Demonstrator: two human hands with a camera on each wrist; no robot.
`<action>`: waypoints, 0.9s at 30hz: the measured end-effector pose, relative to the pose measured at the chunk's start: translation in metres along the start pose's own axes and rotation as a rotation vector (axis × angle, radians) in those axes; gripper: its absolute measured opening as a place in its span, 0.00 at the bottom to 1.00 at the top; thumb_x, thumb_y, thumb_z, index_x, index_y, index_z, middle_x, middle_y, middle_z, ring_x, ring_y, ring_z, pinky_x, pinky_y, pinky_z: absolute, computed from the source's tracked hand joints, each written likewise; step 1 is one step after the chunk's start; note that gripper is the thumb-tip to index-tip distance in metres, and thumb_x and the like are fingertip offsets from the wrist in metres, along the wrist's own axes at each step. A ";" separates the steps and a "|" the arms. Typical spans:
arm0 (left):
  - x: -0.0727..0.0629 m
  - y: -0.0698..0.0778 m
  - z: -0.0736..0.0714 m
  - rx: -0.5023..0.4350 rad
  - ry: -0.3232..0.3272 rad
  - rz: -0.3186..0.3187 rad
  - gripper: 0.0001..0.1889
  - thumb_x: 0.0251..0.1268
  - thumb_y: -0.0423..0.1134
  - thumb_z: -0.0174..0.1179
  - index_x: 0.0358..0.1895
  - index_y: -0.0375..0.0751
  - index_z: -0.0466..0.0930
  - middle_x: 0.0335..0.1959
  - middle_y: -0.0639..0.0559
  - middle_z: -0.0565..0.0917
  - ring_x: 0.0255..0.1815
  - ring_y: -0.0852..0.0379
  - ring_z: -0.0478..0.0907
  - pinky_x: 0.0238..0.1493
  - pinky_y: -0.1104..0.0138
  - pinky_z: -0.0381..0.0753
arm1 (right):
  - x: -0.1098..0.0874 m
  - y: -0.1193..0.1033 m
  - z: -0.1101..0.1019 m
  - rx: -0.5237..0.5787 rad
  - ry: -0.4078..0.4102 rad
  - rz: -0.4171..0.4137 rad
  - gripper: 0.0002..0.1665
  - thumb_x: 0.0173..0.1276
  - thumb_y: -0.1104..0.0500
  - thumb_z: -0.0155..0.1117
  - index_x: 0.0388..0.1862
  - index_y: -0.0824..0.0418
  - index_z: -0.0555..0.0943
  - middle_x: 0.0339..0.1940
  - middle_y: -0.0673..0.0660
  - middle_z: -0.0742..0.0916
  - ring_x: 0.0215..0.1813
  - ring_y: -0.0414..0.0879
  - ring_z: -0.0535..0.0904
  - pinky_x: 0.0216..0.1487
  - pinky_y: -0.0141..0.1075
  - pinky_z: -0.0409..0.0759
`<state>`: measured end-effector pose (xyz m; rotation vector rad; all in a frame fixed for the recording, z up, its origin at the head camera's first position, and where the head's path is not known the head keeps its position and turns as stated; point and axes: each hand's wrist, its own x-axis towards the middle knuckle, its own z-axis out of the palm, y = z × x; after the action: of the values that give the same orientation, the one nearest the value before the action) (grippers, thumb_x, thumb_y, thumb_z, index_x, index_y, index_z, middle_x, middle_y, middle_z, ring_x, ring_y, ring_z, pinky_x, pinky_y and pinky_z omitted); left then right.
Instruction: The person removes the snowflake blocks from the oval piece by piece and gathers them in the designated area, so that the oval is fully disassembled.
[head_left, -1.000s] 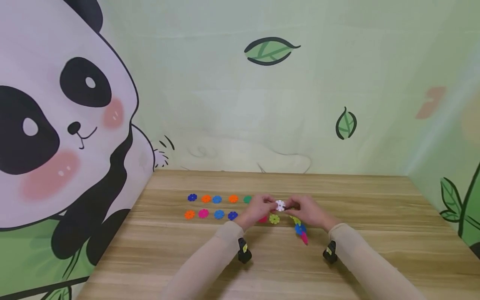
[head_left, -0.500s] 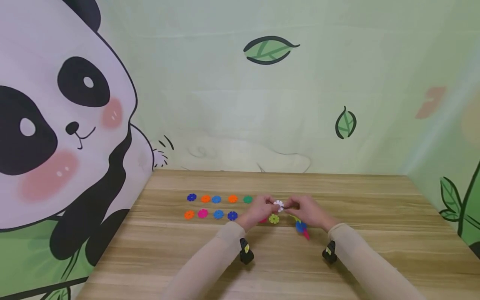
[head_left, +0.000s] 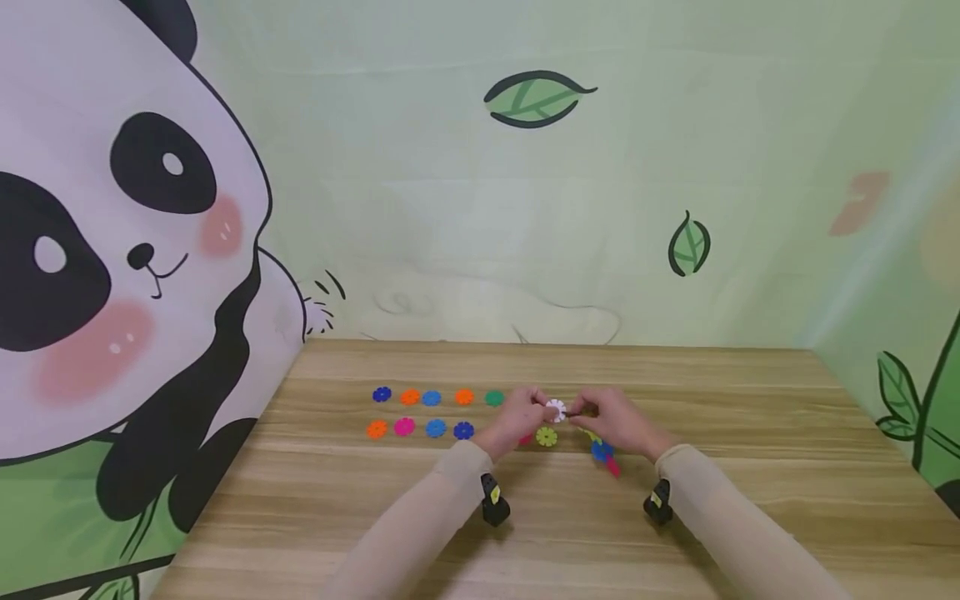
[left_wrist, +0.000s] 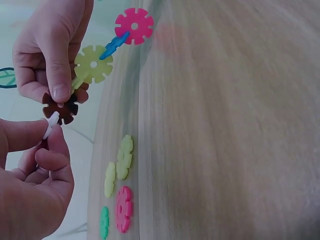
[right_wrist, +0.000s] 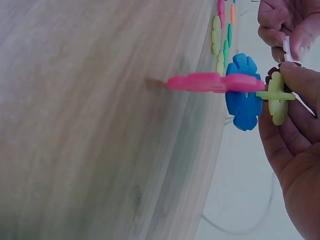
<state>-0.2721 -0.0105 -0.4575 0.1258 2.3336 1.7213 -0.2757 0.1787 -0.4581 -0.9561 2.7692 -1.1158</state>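
Between thumb and finger, my left hand [head_left: 516,423] pinches a white notched plastic disc [left_wrist: 51,125]. My right hand [head_left: 617,423] grips a chain of interlocking discs at its brown disc [left_wrist: 61,110]. Beyond the brown one come two yellow discs [left_wrist: 94,64], then a blue disc [right_wrist: 244,95] and a pink disc [left_wrist: 134,26] at the free end, which hangs toward the table. In the left wrist view the white disc meets the brown disc's edge, roughly crosswise; how deep it sits in a slot cannot be seen. Both hands are raised above the wooden table [head_left: 570,533].
Loose discs lie in two rows left of and below the hands, among them an orange disc [head_left: 377,429], a dark blue disc [head_left: 382,394], a green disc [head_left: 494,398] and a yellow-green disc [head_left: 547,437]. My left hand partly covers a red-pink disc [head_left: 526,439]. A painted wall backs the table.
The white disc and both hands stay close together, with only a slight shift. The chain's hanging end has swung up a little. The head view has drifted slightly.
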 end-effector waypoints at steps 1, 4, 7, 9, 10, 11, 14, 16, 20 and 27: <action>0.000 0.000 -0.001 0.002 0.000 0.000 0.05 0.61 0.30 0.61 0.31 0.35 0.74 0.30 0.49 0.78 0.29 0.56 0.70 0.28 0.70 0.70 | 0.000 0.000 0.000 0.001 -0.003 0.000 0.03 0.61 0.64 0.67 0.32 0.59 0.81 0.32 0.48 0.85 0.35 0.40 0.78 0.38 0.35 0.78; 0.001 -0.001 -0.003 0.005 0.004 0.002 0.05 0.60 0.29 0.60 0.31 0.35 0.73 0.30 0.48 0.77 0.30 0.56 0.71 0.29 0.70 0.71 | -0.001 0.003 -0.001 -0.008 -0.011 0.000 0.02 0.62 0.63 0.66 0.32 0.61 0.81 0.31 0.49 0.85 0.35 0.40 0.78 0.38 0.35 0.78; 0.002 -0.002 -0.008 0.013 0.015 0.007 0.05 0.61 0.29 0.59 0.31 0.35 0.72 0.30 0.49 0.76 0.31 0.56 0.71 0.31 0.69 0.72 | -0.002 0.005 -0.003 -0.020 -0.014 0.021 0.03 0.63 0.62 0.66 0.31 0.61 0.80 0.31 0.49 0.85 0.35 0.40 0.78 0.38 0.35 0.78; 0.002 -0.002 -0.012 0.007 0.026 0.016 0.06 0.62 0.29 0.59 0.30 0.35 0.71 0.30 0.49 0.76 0.31 0.56 0.71 0.32 0.69 0.72 | -0.004 0.004 -0.005 -0.026 -0.014 0.038 0.02 0.63 0.63 0.65 0.31 0.59 0.80 0.31 0.49 0.84 0.34 0.40 0.77 0.38 0.36 0.77; 0.002 -0.003 -0.014 0.010 0.034 0.022 0.06 0.62 0.29 0.59 0.30 0.35 0.71 0.29 0.49 0.76 0.31 0.56 0.71 0.32 0.69 0.72 | -0.004 0.004 -0.005 -0.026 -0.014 0.044 0.02 0.63 0.63 0.65 0.31 0.59 0.80 0.31 0.49 0.84 0.34 0.40 0.77 0.38 0.36 0.77; 0.002 -0.004 -0.015 0.012 0.043 0.028 0.06 0.61 0.29 0.59 0.30 0.35 0.71 0.29 0.49 0.76 0.31 0.56 0.71 0.32 0.69 0.72 | -0.004 0.004 -0.006 -0.024 -0.015 0.050 0.02 0.63 0.63 0.65 0.31 0.59 0.80 0.31 0.48 0.84 0.34 0.40 0.77 0.38 0.36 0.77; 0.002 -0.007 -0.020 0.020 0.068 0.045 0.06 0.60 0.28 0.60 0.29 0.35 0.72 0.28 0.50 0.76 0.29 0.57 0.72 0.31 0.70 0.72 | -0.005 0.004 -0.007 -0.024 -0.012 0.058 0.02 0.63 0.64 0.65 0.31 0.59 0.80 0.31 0.48 0.84 0.35 0.41 0.77 0.39 0.37 0.77; 0.002 -0.008 -0.022 0.043 0.083 0.056 0.06 0.59 0.29 0.62 0.30 0.35 0.73 0.28 0.49 0.77 0.29 0.58 0.73 0.31 0.70 0.73 | -0.006 0.003 -0.008 -0.025 -0.012 0.059 0.02 0.63 0.64 0.65 0.31 0.59 0.80 0.32 0.48 0.84 0.35 0.41 0.77 0.39 0.38 0.77; 0.000 -0.010 -0.027 0.092 0.087 0.065 0.06 0.58 0.32 0.63 0.32 0.36 0.74 0.30 0.49 0.79 0.28 0.58 0.74 0.30 0.69 0.75 | -0.008 0.003 -0.008 -0.034 -0.013 0.057 0.04 0.63 0.64 0.65 0.31 0.56 0.79 0.32 0.48 0.85 0.35 0.41 0.77 0.39 0.37 0.77; -0.007 -0.010 -0.034 0.168 0.019 0.089 0.09 0.57 0.32 0.65 0.39 0.37 0.76 0.29 0.49 0.81 0.29 0.51 0.79 0.25 0.69 0.75 | -0.010 0.006 -0.009 -0.049 -0.008 0.071 0.03 0.63 0.62 0.66 0.31 0.56 0.80 0.32 0.47 0.84 0.36 0.41 0.77 0.40 0.38 0.76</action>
<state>-0.2730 -0.0463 -0.4569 0.2479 2.5195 1.5690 -0.2729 0.1927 -0.4570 -0.8574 2.8128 -1.0371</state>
